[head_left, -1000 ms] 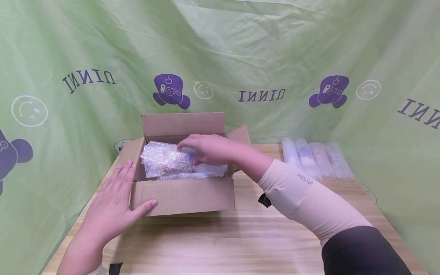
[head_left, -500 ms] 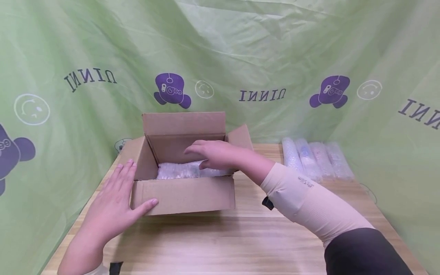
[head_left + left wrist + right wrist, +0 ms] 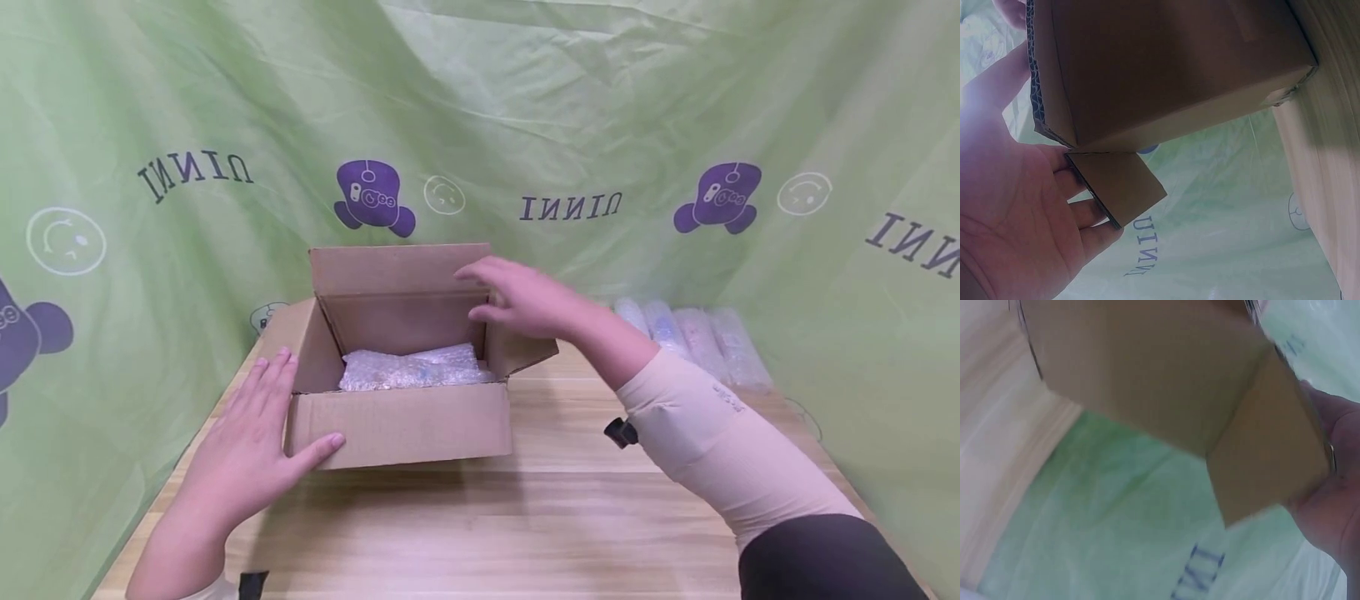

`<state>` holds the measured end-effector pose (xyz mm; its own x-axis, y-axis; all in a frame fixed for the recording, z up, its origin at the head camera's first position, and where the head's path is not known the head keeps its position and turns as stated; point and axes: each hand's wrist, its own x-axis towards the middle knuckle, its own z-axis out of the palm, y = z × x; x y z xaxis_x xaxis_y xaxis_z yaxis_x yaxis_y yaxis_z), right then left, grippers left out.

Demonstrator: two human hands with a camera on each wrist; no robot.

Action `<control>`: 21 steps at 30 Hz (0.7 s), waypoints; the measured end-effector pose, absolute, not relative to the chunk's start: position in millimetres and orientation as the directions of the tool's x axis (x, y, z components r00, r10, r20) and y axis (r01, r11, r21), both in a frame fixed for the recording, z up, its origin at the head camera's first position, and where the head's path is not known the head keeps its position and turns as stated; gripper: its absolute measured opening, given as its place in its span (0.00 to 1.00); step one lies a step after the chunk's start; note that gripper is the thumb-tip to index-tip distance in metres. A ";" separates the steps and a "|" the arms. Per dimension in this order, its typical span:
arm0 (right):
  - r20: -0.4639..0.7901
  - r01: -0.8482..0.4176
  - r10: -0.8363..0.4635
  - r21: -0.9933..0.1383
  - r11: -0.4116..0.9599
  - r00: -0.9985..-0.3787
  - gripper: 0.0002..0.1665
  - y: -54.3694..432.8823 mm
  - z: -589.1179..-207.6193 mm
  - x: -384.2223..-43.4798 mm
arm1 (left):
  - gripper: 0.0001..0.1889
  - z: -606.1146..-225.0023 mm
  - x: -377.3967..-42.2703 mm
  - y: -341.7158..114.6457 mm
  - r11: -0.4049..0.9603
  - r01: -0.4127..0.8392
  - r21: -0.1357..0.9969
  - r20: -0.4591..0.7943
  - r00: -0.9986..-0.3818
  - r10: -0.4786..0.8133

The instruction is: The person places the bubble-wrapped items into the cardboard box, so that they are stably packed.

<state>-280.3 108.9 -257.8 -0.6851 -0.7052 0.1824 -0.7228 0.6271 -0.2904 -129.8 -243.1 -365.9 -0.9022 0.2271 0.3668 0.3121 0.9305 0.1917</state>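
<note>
Brown rectangular cardboard box [image 3: 401, 427] against straight-fingered left hand [image 3: 251, 433], presumably for steadying; relaxed right hand [image 3: 528, 296] grips nothing.

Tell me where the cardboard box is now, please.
In the head view, the cardboard box stands left of centre on the wooden table, with the left hand at its near left corner.

Box [image 3: 397, 425] was matt corrugated cardboard, flutes visible along cut edge. Bubble wrap [image 3: 408, 369] inside was glossy, bumpy clear plastic. Desk [image 3: 420, 533] looked smooth, wood-grained, faintly glossy. Green curtain [image 3: 525, 108] was creased, softly shiny sheet. Black sleeve [image 3: 825, 558] was matt cloth.
</note>
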 end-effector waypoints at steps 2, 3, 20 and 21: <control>0.219 -0.671 -0.637 -0.328 0.665 -0.739 0.35 122.3 -253.2 -283.8 | 0.57 -366.5 -130.0 -243.3 0.931 0.309 0.193 0.364 -0.904 0.225; 0.236 -0.649 -0.607 -0.346 0.677 -0.759 0.35 129.1 -251.5 -285.7 | 0.57 -366.6 -130.0 -243.4 0.932 0.307 0.194 0.363 -0.905 0.223; 0.187 -0.298 -0.235 -0.481 0.825 -0.954 0.43 239.6 -269.5 -307.3 | 0.58 -366.4 -131.4 -243.4 0.936 0.295 0.194 0.348 -0.912 0.216; 0.179 -0.281 -0.221 -0.475 0.834 -0.959 0.44 244.6 -273.4 -307.8 | 0.58 -366.2 -131.5 -243.5 0.936 0.295 0.194 0.348 -0.912 0.216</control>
